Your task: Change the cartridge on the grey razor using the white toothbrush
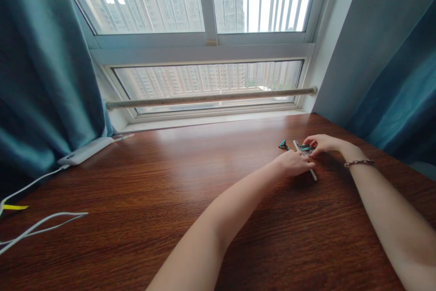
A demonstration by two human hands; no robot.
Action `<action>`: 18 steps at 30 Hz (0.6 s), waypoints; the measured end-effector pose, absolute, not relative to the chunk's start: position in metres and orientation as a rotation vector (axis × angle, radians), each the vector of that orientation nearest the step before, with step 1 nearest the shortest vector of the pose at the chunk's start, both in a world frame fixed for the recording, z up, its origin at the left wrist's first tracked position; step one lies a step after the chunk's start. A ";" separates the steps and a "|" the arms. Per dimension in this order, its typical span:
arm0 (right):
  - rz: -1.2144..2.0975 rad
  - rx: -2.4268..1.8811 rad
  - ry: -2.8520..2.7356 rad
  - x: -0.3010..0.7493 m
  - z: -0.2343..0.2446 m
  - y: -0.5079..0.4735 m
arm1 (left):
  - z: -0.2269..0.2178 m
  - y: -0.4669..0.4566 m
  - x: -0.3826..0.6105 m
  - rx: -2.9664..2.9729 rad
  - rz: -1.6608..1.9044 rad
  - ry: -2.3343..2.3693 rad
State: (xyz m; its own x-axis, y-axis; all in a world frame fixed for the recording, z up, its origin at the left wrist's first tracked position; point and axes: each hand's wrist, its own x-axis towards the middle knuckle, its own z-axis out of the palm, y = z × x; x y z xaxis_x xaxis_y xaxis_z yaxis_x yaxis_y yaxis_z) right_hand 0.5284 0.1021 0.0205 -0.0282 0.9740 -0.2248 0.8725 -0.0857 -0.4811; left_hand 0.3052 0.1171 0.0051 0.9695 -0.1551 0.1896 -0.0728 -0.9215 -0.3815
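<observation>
My right hand point(320, 144) pinches a small clear pack with dark green and silver strips point(305, 148), perhaps razor cartridges, at the right of the table. My left hand point(295, 163) reaches across from the left with its fingers bent by the near side of that pack; what they hold is hidden. Under this hand runs a slim white stick point(314, 175), its two ends showing beyond the palm. A razor point(283, 145) with a dark green head lies just left of the stick, its handle partly behind my left hand.
Brown wood-grain table point(153, 191) spreads beneath both arms. At its left lie a white power strip or adapter point(86, 150), a looped white cable point(51, 219) and a yellow strip point(15, 207). Behind are a window with a rail point(211, 98) and blue curtains point(44, 64).
</observation>
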 end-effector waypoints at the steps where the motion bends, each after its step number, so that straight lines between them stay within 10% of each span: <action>1: 0.768 -2.037 -1.989 0.527 0.021 0.102 | 0.005 0.117 0.304 -2.720 -0.319 0.192; 18: 0.867 -1.917 -2.007 0.464 0.030 0.111 | 0.016 0.142 0.199 -2.594 -0.374 0.045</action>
